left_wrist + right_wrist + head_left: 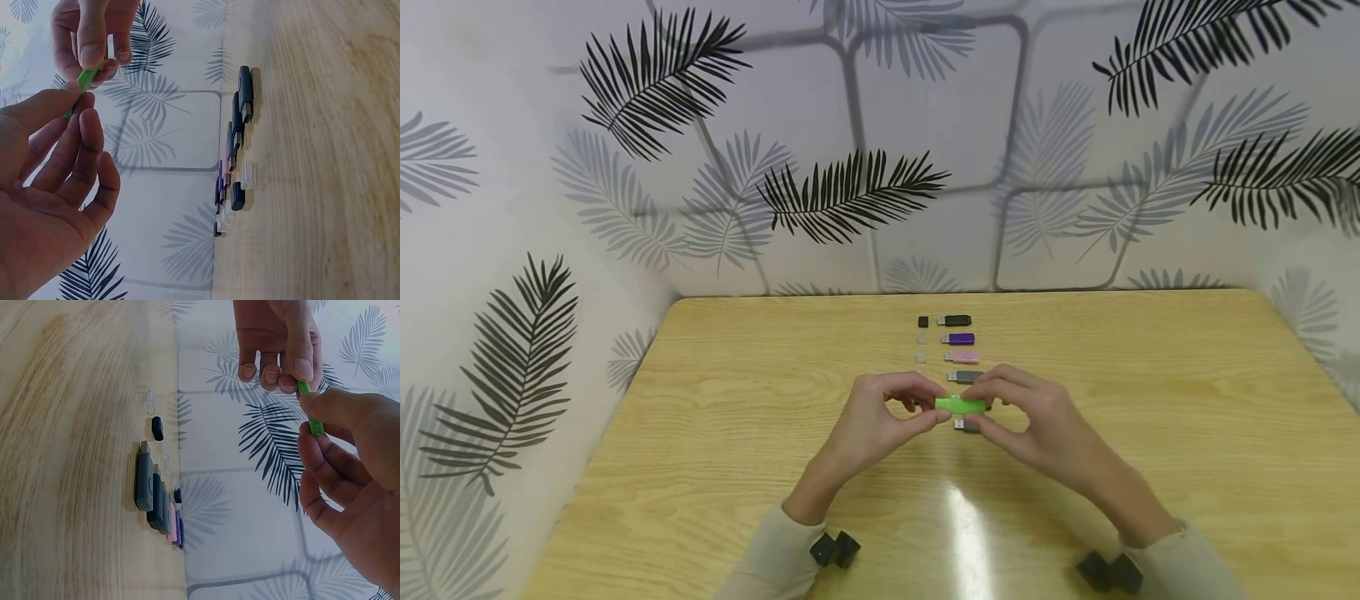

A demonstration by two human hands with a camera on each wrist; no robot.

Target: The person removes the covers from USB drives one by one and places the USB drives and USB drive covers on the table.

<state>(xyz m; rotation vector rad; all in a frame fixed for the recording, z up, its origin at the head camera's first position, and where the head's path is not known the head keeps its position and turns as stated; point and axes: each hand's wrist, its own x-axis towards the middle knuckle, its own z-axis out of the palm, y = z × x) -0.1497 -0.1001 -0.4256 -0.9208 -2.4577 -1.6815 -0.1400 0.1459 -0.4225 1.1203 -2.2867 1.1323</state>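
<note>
A bright green USB stick (pixel 959 406) is held level above the table between both hands. My left hand (pixel 880 414) pinches its left end between thumb and fingers. At the other end, the thumb and fingertips of my right hand (pixel 1037 417) grip it. In the right wrist view the green stick (pixel 315 427) shows its right end, while fingers cover much of the middle. Whether its cap is on cannot be told. Beneath and beyond the hands lies a column of uncapped USB sticks: black (pixel 957 320), purple (pixel 959 339), pink (pixel 962 357) and grey (pixel 964 377) among them.
Left of the sticks runs a column of loose caps, with a black cap (pixel 922 322) farthest back and clear caps (pixel 921 357) nearer. In the left wrist view another black cap (pixel 238 196) stands beside a clear one (pixel 249 175). The wooden table (pixel 715 375) meets a leaf-patterned wall (pixel 925 250).
</note>
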